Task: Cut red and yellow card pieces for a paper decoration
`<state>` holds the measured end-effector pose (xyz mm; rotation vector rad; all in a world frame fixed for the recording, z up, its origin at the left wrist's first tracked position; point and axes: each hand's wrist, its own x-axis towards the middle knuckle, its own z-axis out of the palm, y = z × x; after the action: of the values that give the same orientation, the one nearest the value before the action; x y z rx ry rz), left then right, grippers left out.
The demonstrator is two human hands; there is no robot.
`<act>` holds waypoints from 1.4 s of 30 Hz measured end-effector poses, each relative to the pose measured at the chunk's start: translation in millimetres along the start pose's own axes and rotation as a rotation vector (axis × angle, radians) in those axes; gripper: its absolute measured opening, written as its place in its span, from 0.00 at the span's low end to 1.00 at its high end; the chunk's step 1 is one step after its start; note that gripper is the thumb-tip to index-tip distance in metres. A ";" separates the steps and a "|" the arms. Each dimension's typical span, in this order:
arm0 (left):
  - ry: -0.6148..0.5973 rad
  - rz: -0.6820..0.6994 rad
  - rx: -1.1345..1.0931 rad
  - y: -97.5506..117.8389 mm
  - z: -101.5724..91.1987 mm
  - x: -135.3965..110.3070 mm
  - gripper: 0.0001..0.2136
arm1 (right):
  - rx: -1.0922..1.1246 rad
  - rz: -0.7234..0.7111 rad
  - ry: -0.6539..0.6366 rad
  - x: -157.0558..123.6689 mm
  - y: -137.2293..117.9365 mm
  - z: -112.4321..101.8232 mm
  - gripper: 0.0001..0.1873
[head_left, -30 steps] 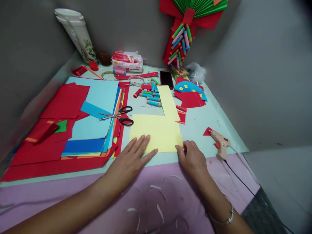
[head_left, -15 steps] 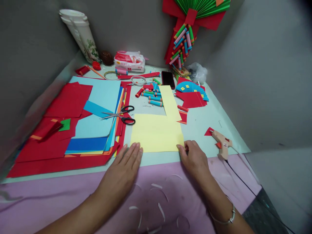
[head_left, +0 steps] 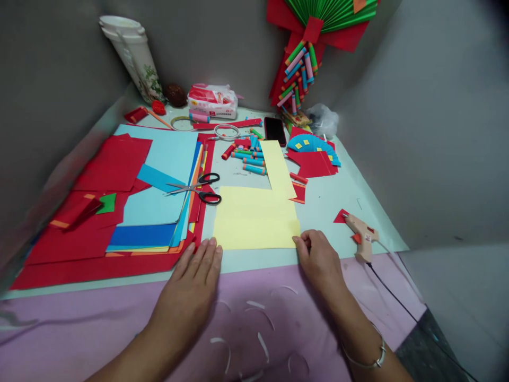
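Fingers (head_left: 304, 245) of right hand (head_left: 318, 260) closed in a pinch, thumb against forefinger, on near right corner of yellow paper (head_left: 254, 223). Fingers (head_left: 204, 250) of left hand (head_left: 191, 292) stretched flat and close together, gripping nothing, tips at near left corner of same sheet; touching it or just short of it, hard to tell.

Yellow paper flat on pale green mat (head_left: 330, 196), in the middle, near edge close to pink cloth (head_left: 258, 297) under both wrists. Yellow strip (head_left: 278, 170) running away from its far right corner.

As for progress: faint line across sheet, parallel to near edge, with near band slightly darker. Probably a first fold pressed down there, though not certain. Everything beyond that line smooth and uncreased, so most of the folding apparently not yet done. No cut or glue visible on the sheet.

Scissors (head_left: 199, 189) just left of sheet, resting on edge of stack of coloured paper (head_left: 159, 180). Glue gun (head_left: 361, 233) to the right, near right hand but apart from it. Small paper rolls (head_left: 246, 156) and phone (head_left: 274, 131) farther off, well apart from both hands.
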<state>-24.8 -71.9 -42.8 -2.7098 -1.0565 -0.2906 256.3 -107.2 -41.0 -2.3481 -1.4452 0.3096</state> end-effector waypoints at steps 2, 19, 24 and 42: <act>-0.002 -0.014 -0.011 1.2 -0.4 0.6 0.24 | 0.010 0.024 0.001 -0.5 0.3 -0.5 0.11; 0.048 0.030 0.031 3.7 0.7 3.6 0.24 | -0.010 -0.676 0.304 -34.0 -43.6 -1.8 0.13; 0.046 0.001 -0.005 5.1 1.4 3.9 0.24 | -0.003 -0.903 -0.031 -47.4 -72.2 35.5 0.20; 0.006 0.019 0.052 6.1 1.2 3.2 0.23 | -0.257 -0.612 0.184 -51.2 -7.1 16.8 0.22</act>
<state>-18.1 -73.9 -43.9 -2.6697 -1.0217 -0.2643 221.2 -146.7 -53.6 -1.9076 -2.0984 -0.2620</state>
